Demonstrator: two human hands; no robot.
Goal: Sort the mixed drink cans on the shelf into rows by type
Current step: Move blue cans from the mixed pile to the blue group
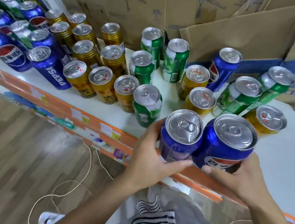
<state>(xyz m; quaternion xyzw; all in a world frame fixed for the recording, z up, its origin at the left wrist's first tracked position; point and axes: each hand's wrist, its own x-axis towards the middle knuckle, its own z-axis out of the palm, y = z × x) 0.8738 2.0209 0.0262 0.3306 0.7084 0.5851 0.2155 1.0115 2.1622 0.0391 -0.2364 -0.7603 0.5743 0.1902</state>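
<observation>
My left hand [146, 161] grips a blue Pepsi can [179, 138] and my right hand [238, 180] grips a second blue Pepsi can [226, 144]. Both cans are held upright, side by side and touching, above the white shelf's [276, 156] front edge. On the shelf, blue Pepsi cans [49, 67] stand grouped at the left, gold cans [88, 65] in rows beside them, and green cans [145, 64] in the middle. To the right the types are mixed: a blue can [223, 67], gold cans [197, 80] and green cans [242, 95].
Cardboard boxes [239, 34] stand along the back of the shelf. An orange rail [92, 114] with price labels runs along its front edge. Below are a wooden floor with a loose cord [88, 167], and my striped clothing.
</observation>
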